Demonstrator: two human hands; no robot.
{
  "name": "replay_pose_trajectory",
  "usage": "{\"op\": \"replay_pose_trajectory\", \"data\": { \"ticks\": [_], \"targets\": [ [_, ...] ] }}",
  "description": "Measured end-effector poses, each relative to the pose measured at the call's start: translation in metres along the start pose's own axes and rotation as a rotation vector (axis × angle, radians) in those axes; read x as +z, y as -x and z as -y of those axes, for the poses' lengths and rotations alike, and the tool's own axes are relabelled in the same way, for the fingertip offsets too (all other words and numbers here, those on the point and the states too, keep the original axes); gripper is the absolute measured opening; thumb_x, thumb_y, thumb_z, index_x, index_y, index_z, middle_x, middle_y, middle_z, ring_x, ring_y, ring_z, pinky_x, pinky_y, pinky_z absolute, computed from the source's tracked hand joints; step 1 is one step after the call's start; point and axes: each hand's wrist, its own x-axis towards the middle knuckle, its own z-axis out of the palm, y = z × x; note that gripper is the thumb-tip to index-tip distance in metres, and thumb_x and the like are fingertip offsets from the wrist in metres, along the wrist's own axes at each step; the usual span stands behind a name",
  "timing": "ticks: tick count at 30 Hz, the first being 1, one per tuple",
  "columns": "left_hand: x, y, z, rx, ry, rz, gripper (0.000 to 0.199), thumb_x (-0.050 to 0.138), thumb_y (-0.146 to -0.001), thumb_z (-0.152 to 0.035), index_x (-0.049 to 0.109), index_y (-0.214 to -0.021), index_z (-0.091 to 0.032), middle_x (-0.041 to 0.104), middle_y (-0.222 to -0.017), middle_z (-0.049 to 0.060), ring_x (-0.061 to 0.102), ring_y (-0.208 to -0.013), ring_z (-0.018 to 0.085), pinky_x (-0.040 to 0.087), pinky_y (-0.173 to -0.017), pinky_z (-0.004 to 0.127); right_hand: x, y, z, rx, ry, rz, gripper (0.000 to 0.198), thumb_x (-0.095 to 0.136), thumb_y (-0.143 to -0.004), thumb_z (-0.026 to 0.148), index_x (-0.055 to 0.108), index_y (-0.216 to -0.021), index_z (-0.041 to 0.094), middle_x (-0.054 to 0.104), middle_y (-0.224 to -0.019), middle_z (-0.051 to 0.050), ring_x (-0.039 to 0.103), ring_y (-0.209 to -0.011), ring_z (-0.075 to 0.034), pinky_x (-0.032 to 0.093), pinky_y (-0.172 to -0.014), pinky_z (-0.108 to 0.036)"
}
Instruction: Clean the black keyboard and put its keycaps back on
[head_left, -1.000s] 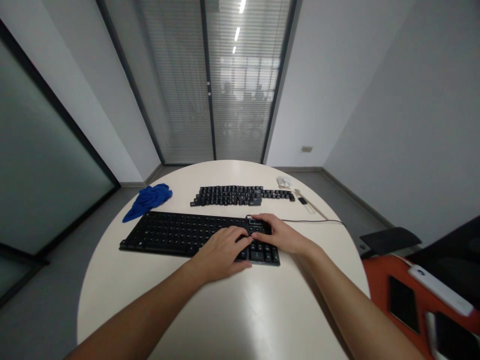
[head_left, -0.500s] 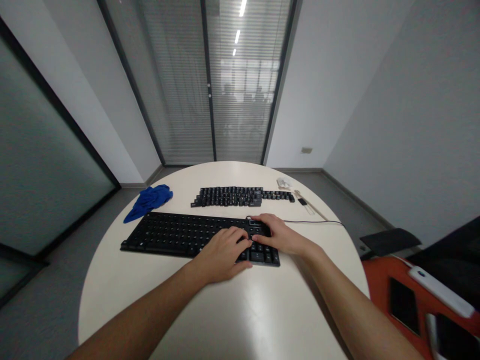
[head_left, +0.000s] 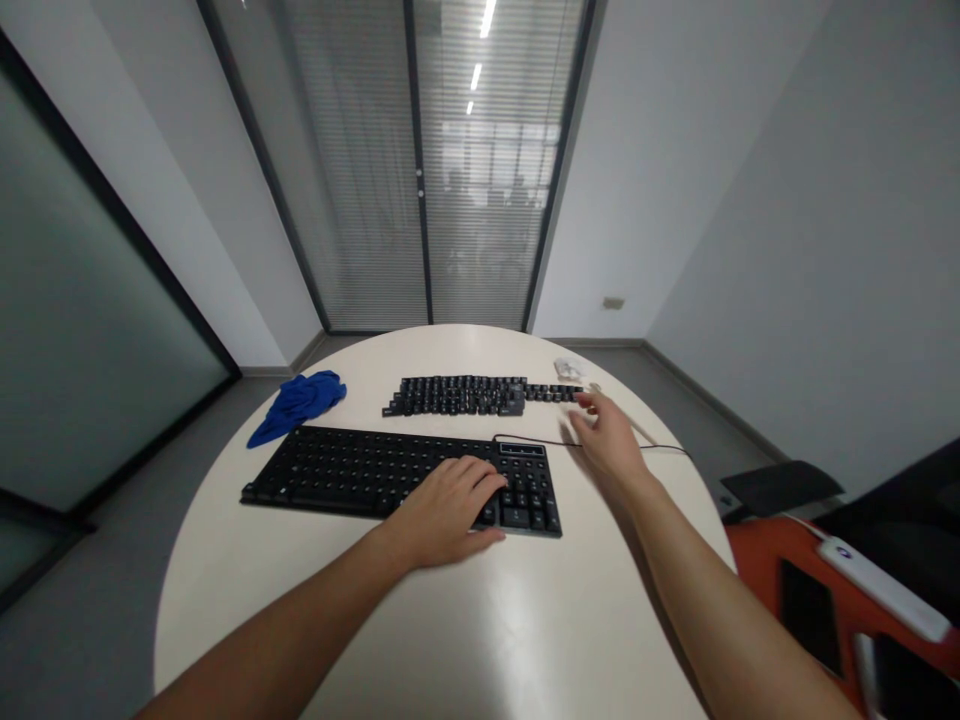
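A black keyboard (head_left: 337, 470) lies across the table. Only its right-hand number section has keycaps on; bare key stems show over most of the rest. My left hand (head_left: 446, 510) rests on it near that section, fingers laid over the keys and thumb stretched along the front edge. Beyond the keyboard, loose black keycaps (head_left: 457, 395) sit in rows, with a narrow strip of small keycaps (head_left: 551, 393) running to the right. At the right end of this strip is my right hand (head_left: 611, 440), thumb and fingers apart. Its fingertips cover the last keycaps, so contact cannot be made out.
A crumpled blue cloth (head_left: 304, 400) lies at the table's left. At the back right are a small clear bag (head_left: 570, 370) and a thin stick-like tool, partly behind my right hand. The cable (head_left: 667, 449) runs right. An orange chair (head_left: 765, 560) holds phones and a white power strip (head_left: 885, 588).
My right hand has left the keyboard's number section and moved right and away from me to the keycap strip. My left hand has stayed on the keyboard.
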Motion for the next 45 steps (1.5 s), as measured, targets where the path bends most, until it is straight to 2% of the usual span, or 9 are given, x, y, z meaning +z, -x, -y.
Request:
{"op": "replay_pose_trajectory", "data": {
  "ticks": [3,5,9,18,32,35,38,41,45],
  "targets": [
    [-0.001,0.000,-0.001,-0.002,-0.003,0.008,0.051,0.069,-0.089,-0.041,0.052,-0.130,-0.017,0.059,-0.129,0.012,0.052,-0.121,0.030,0.043,-0.104,0.046,0.002,-0.003,-0.014,0.060,0.116,0.002,0.053,0.058,-0.085,0.030,0.058,-0.134,0.009,0.061,-0.129,-0.022,0.057,-0.119,-0.035,0.046,-0.104,-0.050],
    [-0.002,0.000,-0.002,-0.003,-0.006,0.012,0.051,0.069,-0.089,-0.041,0.052,-0.131,-0.017,0.059,-0.129,0.012,0.052,-0.121,0.030,0.043,-0.104,0.046,0.005,-0.003,-0.017,0.081,0.165,0.015,0.058,0.060,-0.084,0.030,0.055,-0.138,0.009,0.056,-0.135,-0.022,0.053,-0.126,-0.036,0.042,-0.108,-0.049],
    [-0.003,0.002,-0.002,0.001,-0.003,0.006,0.052,0.069,-0.089,-0.041,0.051,-0.132,-0.017,0.059,-0.130,0.011,0.052,-0.122,0.030,0.042,-0.105,0.046,0.012,-0.003,-0.017,0.089,0.265,0.032,0.055,0.058,-0.086,0.031,0.057,-0.137,0.010,0.054,-0.140,-0.022,0.049,-0.132,-0.035,0.040,-0.111,-0.047],
    [-0.004,0.004,-0.002,0.002,0.004,0.011,0.051,0.068,-0.089,-0.042,0.052,-0.131,-0.017,0.059,-0.130,0.011,0.051,-0.122,0.029,0.043,-0.105,0.047,0.016,-0.006,-0.018,0.087,0.375,0.072,0.051,0.054,-0.089,0.031,0.064,-0.132,0.007,0.059,-0.136,-0.024,0.049,-0.133,-0.036,0.034,-0.113,-0.047],
    [-0.004,0.002,-0.003,0.014,0.004,0.004,0.047,0.066,-0.091,-0.041,0.052,-0.130,-0.018,0.059,-0.129,0.011,0.052,-0.122,0.030,0.043,-0.104,0.047,0.008,-0.007,-0.012,0.128,0.396,0.097,0.046,0.053,-0.089,0.031,0.068,-0.126,0.008,0.063,-0.129,-0.020,0.054,-0.125,-0.033,0.036,-0.110,-0.042],
    [-0.004,0.001,-0.003,0.014,0.010,0.004,0.049,0.066,-0.091,-0.041,0.052,-0.131,-0.018,0.059,-0.129,0.012,0.051,-0.122,0.030,0.043,-0.105,0.047,0.000,-0.004,-0.006,0.154,0.398,0.086,0.044,0.056,-0.088,0.031,0.068,-0.124,0.009,0.065,-0.125,-0.020,0.057,-0.120,-0.032,0.040,-0.107,-0.040],
    [-0.002,0.001,-0.002,0.016,0.014,0.004,0.050,0.067,-0.090,-0.041,0.052,-0.131,-0.017,0.059,-0.129,0.011,0.051,-0.122,0.030,0.043,-0.105,0.047,-0.012,0.001,0.000,0.201,0.410,0.070,0.042,0.057,-0.087,0.032,0.067,-0.123,0.011,0.065,-0.123,-0.020,0.062,-0.111,-0.032,0.047,-0.095,-0.040],
    [0.000,0.001,-0.001,0.016,0.016,-0.006,0.049,0.067,-0.090,-0.042,0.052,-0.131,-0.018,0.059,-0.129,0.011,0.051,-0.122,0.030,0.042,-0.105,0.047,-0.023,0.006,0.006,0.261,0.445,0.108,0.031,0.058,-0.086,0.031,0.069,-0.111,0.016,0.068,-0.115,-0.018,0.065,-0.100,-0.031,0.049,-0.080,-0.038],
    [0.002,0.001,0.000,0.014,0.023,-0.003,0.049,0.066,-0.090,-0.041,0.052,-0.131,-0.018,0.059,-0.129,0.011,0.051,-0.122,0.029,0.043,-0.105,0.047,-0.029,0.008,0.011,0.293,0.470,0.164,0.019,0.057,-0.087,0.031,0.069,-0.093,0.018,0.071,-0.101,-0.015,0.066,-0.091,-0.029,0.047,-0.072,-0.035]
  ]
}}
